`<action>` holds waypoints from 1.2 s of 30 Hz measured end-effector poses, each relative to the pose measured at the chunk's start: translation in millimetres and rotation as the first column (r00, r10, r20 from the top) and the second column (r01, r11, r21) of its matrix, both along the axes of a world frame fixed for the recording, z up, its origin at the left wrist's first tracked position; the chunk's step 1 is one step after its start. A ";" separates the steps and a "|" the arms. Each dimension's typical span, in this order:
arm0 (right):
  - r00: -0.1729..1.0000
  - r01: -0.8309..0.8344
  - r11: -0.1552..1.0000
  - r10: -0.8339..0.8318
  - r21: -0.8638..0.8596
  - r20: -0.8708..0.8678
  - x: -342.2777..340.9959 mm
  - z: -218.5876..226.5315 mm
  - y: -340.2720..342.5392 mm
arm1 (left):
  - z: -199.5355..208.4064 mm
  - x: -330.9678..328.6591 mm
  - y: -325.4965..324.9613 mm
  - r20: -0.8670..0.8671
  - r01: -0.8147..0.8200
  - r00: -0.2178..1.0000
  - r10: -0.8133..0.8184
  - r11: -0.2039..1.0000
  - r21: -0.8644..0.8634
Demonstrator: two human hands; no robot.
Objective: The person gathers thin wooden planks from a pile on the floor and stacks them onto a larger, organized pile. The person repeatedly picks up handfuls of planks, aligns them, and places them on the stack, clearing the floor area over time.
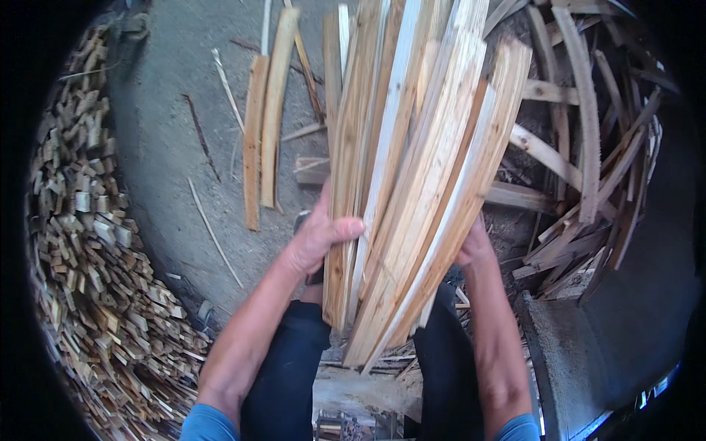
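Observation:
Between my two hands is a bundle of long, pale sawn wood strips [415, 184], held lengthwise in front of my knees. My left hand [326, 229] grips the bundle's left side, its thumb laid over the top of the strips. On the right side my right hand [474, 242] is wrapped against the bundle, its fingers hidden beneath the wood. The near ends of the strips are uneven and hang between my dark-trousered legs. Two loose wood strips [270, 125] lie on the ground just left of the bundle.
A tall stack of cut wood pieces [103, 272] curves along the left. Curved offcuts [581, 147] lie in a tangled heap at the right, beside a grey metal-like edge [559, 353]. Thin sticks [213, 231] are scattered over the grey ground [165, 140].

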State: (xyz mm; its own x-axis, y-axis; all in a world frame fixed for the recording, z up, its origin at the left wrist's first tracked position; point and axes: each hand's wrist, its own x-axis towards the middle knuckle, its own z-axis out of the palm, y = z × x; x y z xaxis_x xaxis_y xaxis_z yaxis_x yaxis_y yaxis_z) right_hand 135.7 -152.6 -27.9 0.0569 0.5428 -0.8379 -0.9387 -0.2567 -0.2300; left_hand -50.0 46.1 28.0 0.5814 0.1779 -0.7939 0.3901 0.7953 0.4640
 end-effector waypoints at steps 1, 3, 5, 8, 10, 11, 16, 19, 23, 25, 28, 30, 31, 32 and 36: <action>1.000 -0.010 1.000 0.010 -0.011 0.024 -0.9 20.7 -1.2 | 22.7 4.0 0.1 -0.029 -0.006 1.000 0.006 1.000 0.005; 0.998 0.061 0.990 -0.063 -0.130 -0.016 -3.3 62.0 -3.8 | 63.3 5.8 -1.4 -0.029 -0.055 0.998 0.054 0.997 -0.060; 0.996 0.083 0.988 -0.086 -0.127 -0.018 -3.8 100.7 -5.4 | 96.2 -2.9 -2.0 -0.035 -0.059 0.998 0.058 0.997 -0.040; 0.995 0.090 0.994 -0.087 -0.054 0.050 5.6 172.7 1.3 | 160.9 9.9 9.2 0.056 -0.072 0.996 0.074 0.997 -0.035; 0.997 0.037 0.992 -0.045 0.120 0.062 3.8 214.4 9.3 | 209.7 2.1 18.4 0.096 -0.116 0.988 0.119 0.993 -0.030; 0.999 0.020 0.986 -0.025 0.164 0.031 3.5 231.1 9.3 | 231.5 -0.8 22.7 0.122 -0.140 0.982 0.142 0.990 -0.027; 0.986 -0.053 0.964 0.009 0.259 0.169 26.2 304.5 42.9 | 317.8 14.5 54.7 0.262 -0.123 0.957 0.125 0.992 -0.024; 0.972 -0.131 0.954 0.071 0.268 0.225 25.6 366.6 82.2 | 379.7 4.7 67.9 0.323 -0.125 0.939 0.120 0.992 -0.005; 0.943 -0.220 0.935 0.130 0.277 0.307 26.5 446.0 132.1 | 423.1 -10.6 62.4 0.376 -0.175 0.920 0.109 0.974 0.146; 0.929 -0.275 0.916 0.175 0.291 0.325 18.6 476.5 148.6 | 413.3 -35.3 40.6 0.346 -0.204 0.931 0.115 0.951 0.233; 0.901 -0.332 0.891 0.203 0.310 0.383 21.5 512.8 168.5 | 428.2 -53.6 12.2 0.399 -0.237 0.905 0.148 0.954 0.184; 0.884 -0.380 0.865 0.235 0.329 0.403 15.5 532.9 176.6 | 434.8 -70.1 -10.8 0.389 -0.283 0.899 0.200 0.944 0.169; 0.876 -0.398 0.853 0.244 0.338 0.416 12.7 540.9 181.0 | 442.7 -76.0 -15.8 0.390 -0.306 0.894 0.222 0.937 0.168; 0.868 -0.417 0.838 0.252 0.351 0.428 10.4 550.6 186.6 | 450.6 -79.9 -16.1 0.396 -0.322 0.888 0.233 0.930 0.175; 0.838 -0.505 0.764 0.321 0.402 0.441 -9.6 588.0 201.7 | 501.1 -96.2 -23.9 0.406 -0.428 0.854 0.325 0.883 0.192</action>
State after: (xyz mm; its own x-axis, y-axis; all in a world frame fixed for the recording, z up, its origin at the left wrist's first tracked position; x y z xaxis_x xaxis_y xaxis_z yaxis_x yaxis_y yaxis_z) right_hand 126.1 49.1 560.1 -0.0521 0.9018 -0.4291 -0.6094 -0.3691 -0.7017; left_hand -146.1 22.2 529.0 0.6558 0.6142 -0.4389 -0.1448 0.6729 0.7254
